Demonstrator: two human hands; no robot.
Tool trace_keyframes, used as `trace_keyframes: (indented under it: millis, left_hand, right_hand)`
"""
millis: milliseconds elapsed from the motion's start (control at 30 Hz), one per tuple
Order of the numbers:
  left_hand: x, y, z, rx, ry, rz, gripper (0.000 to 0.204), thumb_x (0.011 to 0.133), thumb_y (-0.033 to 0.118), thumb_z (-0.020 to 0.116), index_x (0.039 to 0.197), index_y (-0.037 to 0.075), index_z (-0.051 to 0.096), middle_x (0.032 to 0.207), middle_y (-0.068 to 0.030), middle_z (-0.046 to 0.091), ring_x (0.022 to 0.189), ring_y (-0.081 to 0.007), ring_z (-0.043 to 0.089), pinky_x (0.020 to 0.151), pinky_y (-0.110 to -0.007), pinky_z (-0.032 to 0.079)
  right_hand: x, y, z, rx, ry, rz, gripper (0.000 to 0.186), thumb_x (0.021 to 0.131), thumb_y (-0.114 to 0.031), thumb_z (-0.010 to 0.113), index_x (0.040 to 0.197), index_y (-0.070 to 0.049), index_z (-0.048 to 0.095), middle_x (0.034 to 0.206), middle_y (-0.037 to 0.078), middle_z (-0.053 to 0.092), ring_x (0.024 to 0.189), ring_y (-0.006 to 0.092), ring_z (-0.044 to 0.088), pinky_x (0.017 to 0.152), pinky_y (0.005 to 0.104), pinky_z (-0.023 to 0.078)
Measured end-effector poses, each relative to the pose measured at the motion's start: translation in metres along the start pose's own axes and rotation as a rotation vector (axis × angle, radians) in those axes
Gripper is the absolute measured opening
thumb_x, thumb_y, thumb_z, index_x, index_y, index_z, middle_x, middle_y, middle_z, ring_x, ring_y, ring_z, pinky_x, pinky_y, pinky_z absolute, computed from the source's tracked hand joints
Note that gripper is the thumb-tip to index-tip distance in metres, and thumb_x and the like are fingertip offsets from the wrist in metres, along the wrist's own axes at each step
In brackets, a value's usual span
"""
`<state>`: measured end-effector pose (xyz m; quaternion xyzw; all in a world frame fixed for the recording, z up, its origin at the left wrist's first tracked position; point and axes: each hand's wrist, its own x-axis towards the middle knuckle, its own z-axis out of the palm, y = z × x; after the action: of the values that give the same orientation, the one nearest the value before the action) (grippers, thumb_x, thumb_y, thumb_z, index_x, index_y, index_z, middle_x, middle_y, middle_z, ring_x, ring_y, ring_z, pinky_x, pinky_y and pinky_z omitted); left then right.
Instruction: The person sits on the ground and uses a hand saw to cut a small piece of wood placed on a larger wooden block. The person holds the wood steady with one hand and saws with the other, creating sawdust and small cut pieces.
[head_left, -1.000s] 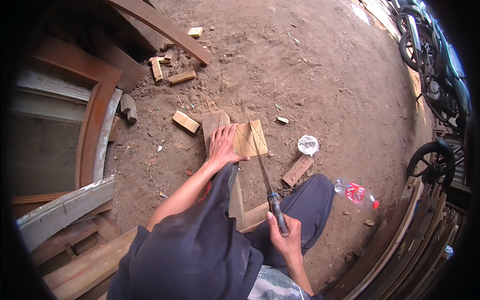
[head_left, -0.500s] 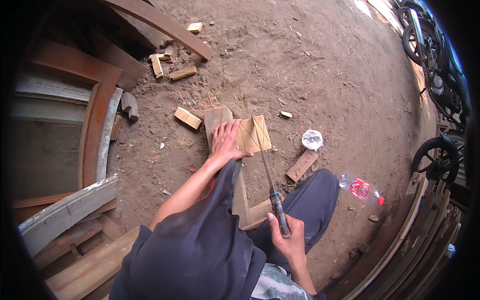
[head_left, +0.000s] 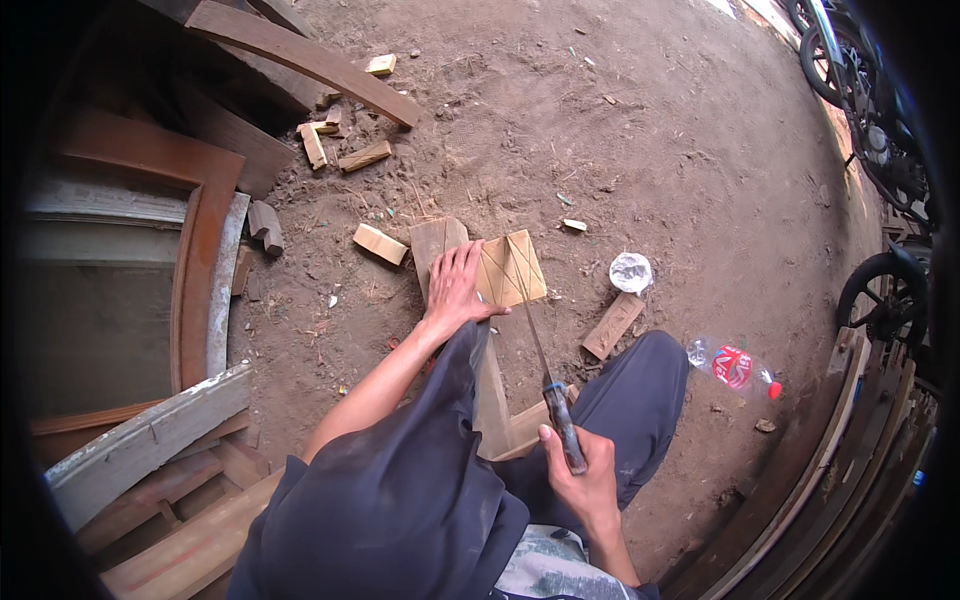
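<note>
A handsaw [head_left: 538,345] with a narrow blade and a dark handle with a blue band is in my right hand [head_left: 583,476], fingers wrapped round the handle. Its blade lies across a pale wood block [head_left: 525,268] marked with crossing pencil lines. My left hand [head_left: 458,283] lies flat on the block's left side, fingers stretched forward and thumb spread along the near edge. Under the block is a weathered board [head_left: 436,238], and more timber [head_left: 492,400] runs back between my legs. The depth of any cut under the blade cannot be made out.
Wood offcuts [head_left: 380,243] lie on the dirt ahead and left. A brown framed panel [head_left: 208,270] and planks [head_left: 150,430] stand left. At right are a white-topped round container [head_left: 630,272], wood piece [head_left: 613,325], plastic bottle [head_left: 733,367], stacked boards [head_left: 800,470] and a motorcycle [head_left: 870,130].
The whole view has shifted slightly, so things on the ground sit a little differently in it. My hands, the handsaw and the wood block keep nearly the same positions relative to each other.
</note>
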<state>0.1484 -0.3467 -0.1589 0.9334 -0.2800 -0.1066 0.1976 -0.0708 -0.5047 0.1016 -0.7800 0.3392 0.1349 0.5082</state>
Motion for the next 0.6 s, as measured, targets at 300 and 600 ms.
trace_keyframes:
  millis: [300, 600]
  left_hand:
    - [0.003, 0.006, 0.003, -0.026, 0.019, 0.013, 0.138, 0.048, 0.067, 0.097, 0.157, 0.005, 0.04, 0.148, -0.0131, 0.051, 0.139, -0.0356, 0.047, 0.121, -0.054, 0.033]
    - [0.002, 0.002, -0.003, -0.011, -0.054, 0.004, 0.135, 0.055, 0.078, 0.09, 0.157, 0.004, 0.04, 0.151, -0.0165, 0.051, 0.143, -0.038, 0.045, 0.121, -0.056, 0.034]
  right_hand:
    - [0.019, 0.02, 0.011, 0.034, 0.075, 0.01, 0.047, 0.101, -0.023, 0.075, 0.067, 0.003, 0.055, 0.054, 0.002, 0.036, 0.054, 0.0066, 0.033, 0.048, 0.0349, 0.026]
    - [-0.013, 0.005, -0.019, 0.001, 0.011, 0.092, 0.041, 0.1, -0.021, 0.074, 0.07, 0.003, 0.061, 0.052, 0.01, 0.046, 0.05, 0.0121, 0.038, 0.049, 0.0366, 0.033]
